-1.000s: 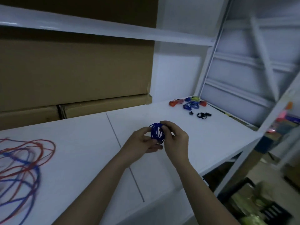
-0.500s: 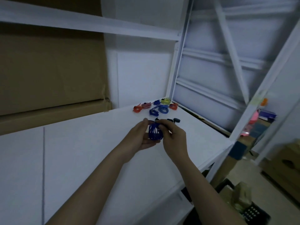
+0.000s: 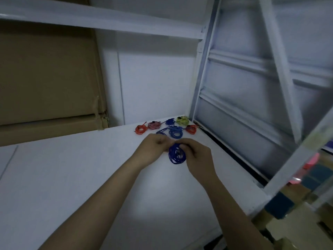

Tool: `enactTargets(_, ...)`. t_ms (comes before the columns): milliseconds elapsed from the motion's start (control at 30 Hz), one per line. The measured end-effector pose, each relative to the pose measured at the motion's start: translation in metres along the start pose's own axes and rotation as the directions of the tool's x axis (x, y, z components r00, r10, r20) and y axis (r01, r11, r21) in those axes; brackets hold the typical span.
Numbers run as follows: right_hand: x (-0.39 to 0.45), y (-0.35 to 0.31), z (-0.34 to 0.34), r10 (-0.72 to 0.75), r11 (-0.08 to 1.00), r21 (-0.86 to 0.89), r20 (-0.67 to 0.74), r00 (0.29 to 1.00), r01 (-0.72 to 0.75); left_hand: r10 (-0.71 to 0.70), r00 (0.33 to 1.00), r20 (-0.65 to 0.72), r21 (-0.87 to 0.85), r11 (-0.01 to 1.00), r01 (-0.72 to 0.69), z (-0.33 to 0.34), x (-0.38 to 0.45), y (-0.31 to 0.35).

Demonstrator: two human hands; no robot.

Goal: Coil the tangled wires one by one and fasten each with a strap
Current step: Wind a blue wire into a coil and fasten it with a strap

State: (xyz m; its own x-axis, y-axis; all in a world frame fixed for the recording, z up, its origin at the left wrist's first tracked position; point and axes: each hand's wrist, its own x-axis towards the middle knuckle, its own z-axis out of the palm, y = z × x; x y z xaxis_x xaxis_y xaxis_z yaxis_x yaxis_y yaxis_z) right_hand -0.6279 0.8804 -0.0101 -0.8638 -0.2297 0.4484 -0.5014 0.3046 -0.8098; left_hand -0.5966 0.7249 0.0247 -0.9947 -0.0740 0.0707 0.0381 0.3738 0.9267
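Note:
A small blue wire coil (image 3: 177, 154) hangs between both hands over the white shelf (image 3: 90, 177). My left hand (image 3: 153, 149) pinches its top from the left, and my right hand (image 3: 197, 157) grips it from the right. Behind them, at the back right corner of the shelf, lie several finished coils: a red coil (image 3: 140, 129), a pink coil (image 3: 154, 125), a blue coil (image 3: 175, 132), a yellow-green coil (image 3: 182, 120) and another red coil (image 3: 191, 129). Whether a strap is on the held coil is hidden by my fingers.
Brown cardboard boxes (image 3: 46, 78) fill the back left of the shelf. A white shelf board (image 3: 100, 22) runs overhead. A metal upright (image 3: 201, 69) and a diagonal brace (image 3: 279, 69) close the right side. The shelf's right edge drops to the floor.
The view has swung right, so the loose red and blue wires at the left are out of frame. Both hands carried the blue coil closer to the finished coils.

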Motion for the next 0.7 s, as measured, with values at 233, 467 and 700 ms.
enactTargets(233, 0.043, 0.044, -0.010, 0.049, 0.974, 0.215, 0.093, 0.994, -0.068, -0.065, 0.932, -0.355, -0.011, 0.998, 0.065, 0.052, 0.033, -0.003)
enactTargets(467, 0.063, 0.073, -0.016, -0.078, 0.978, 0.200, 0.104, 0.992, 0.056, -0.222, 0.868, -0.445, -0.119, 0.975, 0.188, 0.077, 0.041, -0.003)
enactTargets(700, 0.072, 0.085, -0.016, -0.324, 0.945, 0.111, 0.179, 0.929, 0.308, -0.241, 0.917, -0.318, 0.076, 0.958, 0.278, 0.077, 0.035, -0.003)
